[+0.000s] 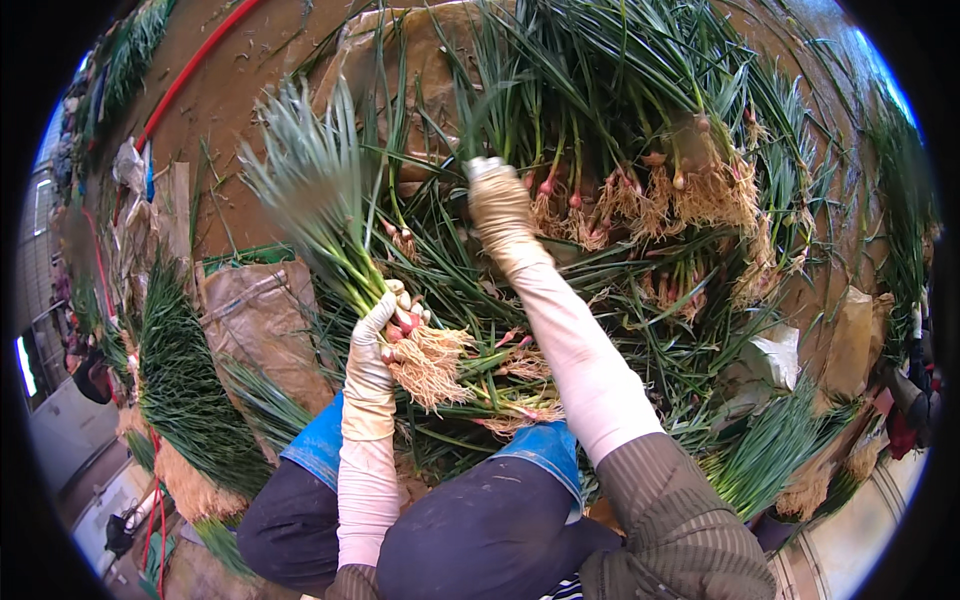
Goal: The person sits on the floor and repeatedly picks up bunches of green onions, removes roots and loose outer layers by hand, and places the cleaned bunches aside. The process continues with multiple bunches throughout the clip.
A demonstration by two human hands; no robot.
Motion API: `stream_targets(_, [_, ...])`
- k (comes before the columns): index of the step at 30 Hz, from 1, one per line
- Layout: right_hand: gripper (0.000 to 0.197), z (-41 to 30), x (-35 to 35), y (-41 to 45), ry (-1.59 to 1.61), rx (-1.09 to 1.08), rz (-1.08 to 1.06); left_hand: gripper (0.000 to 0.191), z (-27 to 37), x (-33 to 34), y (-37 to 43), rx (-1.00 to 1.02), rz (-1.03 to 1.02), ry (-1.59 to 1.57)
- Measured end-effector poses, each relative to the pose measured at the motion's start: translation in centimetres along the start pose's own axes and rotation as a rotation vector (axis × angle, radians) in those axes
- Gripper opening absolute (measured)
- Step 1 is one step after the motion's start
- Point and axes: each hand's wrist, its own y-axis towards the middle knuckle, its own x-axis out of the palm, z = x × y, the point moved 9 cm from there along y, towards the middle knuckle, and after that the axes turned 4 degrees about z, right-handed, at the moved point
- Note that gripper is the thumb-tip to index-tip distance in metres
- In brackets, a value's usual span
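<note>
My left hand, in a pale glove, grips a bunch of green garlic just above its pinkish bulbs. Pale roots hang toward my lap and the leaves fan up to the left. My gloved right hand is stretched out at the left edge of a large heap of loose green garlic. Blurred leaves show just beyond its fingers, and whether they hold any is unclear. More loose stalks with bulbs and roots lie between my arms, in front of my knees.
Large bundles of green garlic stand at left and right. A brown sack lies left of my left hand. Behind the heap is plastic sheeting on muddy ground. A red hose crosses the upper left.
</note>
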Motion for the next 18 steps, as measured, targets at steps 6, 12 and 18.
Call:
stream_targets(6, [0.020, -8.4, -0.9, -2.3, 0.426, -0.055, -0.642, 0.023, 3.7, 4.0, -2.1, 0.112, -0.062, 0.002])
stream_targets(12, [0.038, 8.3, -5.6, -2.4, 0.133, 0.617, -0.519, 0.036, 1.5, 5.9, 0.4, 0.044, -0.073, 0.108])
stream_targets(18, [0.035, 9.4, -3.7, -1.5, -0.044, 0.495, -0.607, 0.034, -6.2, 5.6, 2.2, -0.248, -0.010, 0.226])
